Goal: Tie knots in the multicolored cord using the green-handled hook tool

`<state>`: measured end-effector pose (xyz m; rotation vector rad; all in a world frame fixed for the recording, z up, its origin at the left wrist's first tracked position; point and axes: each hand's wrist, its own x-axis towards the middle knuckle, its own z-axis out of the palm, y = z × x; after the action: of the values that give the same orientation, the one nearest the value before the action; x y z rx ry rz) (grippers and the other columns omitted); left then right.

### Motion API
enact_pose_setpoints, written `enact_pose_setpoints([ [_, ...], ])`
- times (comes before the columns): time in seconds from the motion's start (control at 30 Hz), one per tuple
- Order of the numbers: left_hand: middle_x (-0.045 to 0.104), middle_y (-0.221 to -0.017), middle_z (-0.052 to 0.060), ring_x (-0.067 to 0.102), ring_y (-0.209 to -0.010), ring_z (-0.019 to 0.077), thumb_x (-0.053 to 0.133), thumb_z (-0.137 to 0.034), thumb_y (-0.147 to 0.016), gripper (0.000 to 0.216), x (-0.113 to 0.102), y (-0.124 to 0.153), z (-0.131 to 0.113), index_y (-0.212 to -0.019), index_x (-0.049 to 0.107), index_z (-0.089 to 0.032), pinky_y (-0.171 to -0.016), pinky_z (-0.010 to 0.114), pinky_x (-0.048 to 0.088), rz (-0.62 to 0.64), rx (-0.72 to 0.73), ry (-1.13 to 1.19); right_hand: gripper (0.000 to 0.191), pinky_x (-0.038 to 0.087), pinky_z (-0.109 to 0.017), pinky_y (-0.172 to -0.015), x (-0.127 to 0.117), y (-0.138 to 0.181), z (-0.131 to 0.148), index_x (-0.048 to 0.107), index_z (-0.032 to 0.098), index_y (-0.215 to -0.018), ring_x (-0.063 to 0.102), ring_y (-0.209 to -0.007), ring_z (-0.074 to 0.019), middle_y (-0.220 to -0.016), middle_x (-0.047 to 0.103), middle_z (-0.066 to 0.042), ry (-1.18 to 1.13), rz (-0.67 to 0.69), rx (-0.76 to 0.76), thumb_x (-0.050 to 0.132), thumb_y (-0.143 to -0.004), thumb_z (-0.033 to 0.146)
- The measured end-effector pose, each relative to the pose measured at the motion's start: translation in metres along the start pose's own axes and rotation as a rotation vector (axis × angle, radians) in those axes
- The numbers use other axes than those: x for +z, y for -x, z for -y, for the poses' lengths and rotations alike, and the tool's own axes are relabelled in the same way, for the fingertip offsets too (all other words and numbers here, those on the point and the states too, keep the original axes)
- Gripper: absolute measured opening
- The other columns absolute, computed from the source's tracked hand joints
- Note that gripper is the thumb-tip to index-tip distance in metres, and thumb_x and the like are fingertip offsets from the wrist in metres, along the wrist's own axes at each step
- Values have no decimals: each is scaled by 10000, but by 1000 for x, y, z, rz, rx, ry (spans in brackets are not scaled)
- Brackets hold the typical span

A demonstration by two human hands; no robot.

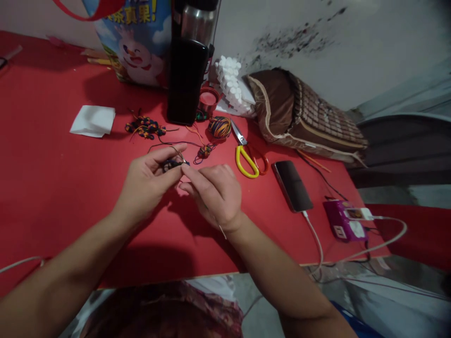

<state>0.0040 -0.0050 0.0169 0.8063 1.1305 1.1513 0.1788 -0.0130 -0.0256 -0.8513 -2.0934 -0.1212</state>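
Left hand [150, 180] pinching dark knotted cord piece [172, 164]; right hand [213, 192] fingertips gripping same piece above red table [52, 188].

The table [52, 188] is showing a smooth, matt red top. The tissue [92, 120] is lying as soft, creased white paper. The scissors [246, 155] are gleaming with bare metal blades and glossy yellow and red plastic handles. The phone [292, 185] is shining as smooth black glass. The flask [197, 21] is glinting as polished metal. The cord [172, 164] and the ball [219, 126] are looking like matt, fibrous thread. The cushion [299, 112] is showing brown cloth with a ribbed woven face. The cable [315, 239] is looking like smooth white plastic.
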Motion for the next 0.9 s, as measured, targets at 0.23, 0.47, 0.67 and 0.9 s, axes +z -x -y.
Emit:
enact_pose_setpoints([
  [0.23,726,-911,13,651,-841,169,758,-120,-810,355,-4,-2,-3,-1128,868,-233,-764,272,534,-20,252,-348,278,529,-336,-697,-7,-6,9,710,150,-1324,679,-804,-189,-915,765,-78,-75,-45,9,652,-1067,240],
  [0.47,671,-882,15,614,-829,161,745,-97,-824,341,-14,-6,-3,-1084,894,-259,-787,267,531,85,356,-421,191,567,-312,-712,-24,-13,17,817,228,-1167,687,-775,-150,-922,791,-43,-414,-32,353,667,-1049,208],
  [0.67,627,-902,22,625,-811,145,793,-137,-835,348,-23,-8,2,-1123,898,-300,-684,233,581,316,161,-123,163,518,-307,-689,-26,-17,6,884,286,-972,595,-671,-129,-802,766,-5,-903,-117,739,737,-1020,337],
  [0.9,702,-864,27,649,-763,118,831,-103,-763,323,-23,-13,4,-1014,918,-287,-655,179,562,372,89,33,215,259,-272,-495,-17,-20,-1,884,253,-805,317,-503,-68,-668,697,-4,-1245,-172,1016,867,-872,457],
])
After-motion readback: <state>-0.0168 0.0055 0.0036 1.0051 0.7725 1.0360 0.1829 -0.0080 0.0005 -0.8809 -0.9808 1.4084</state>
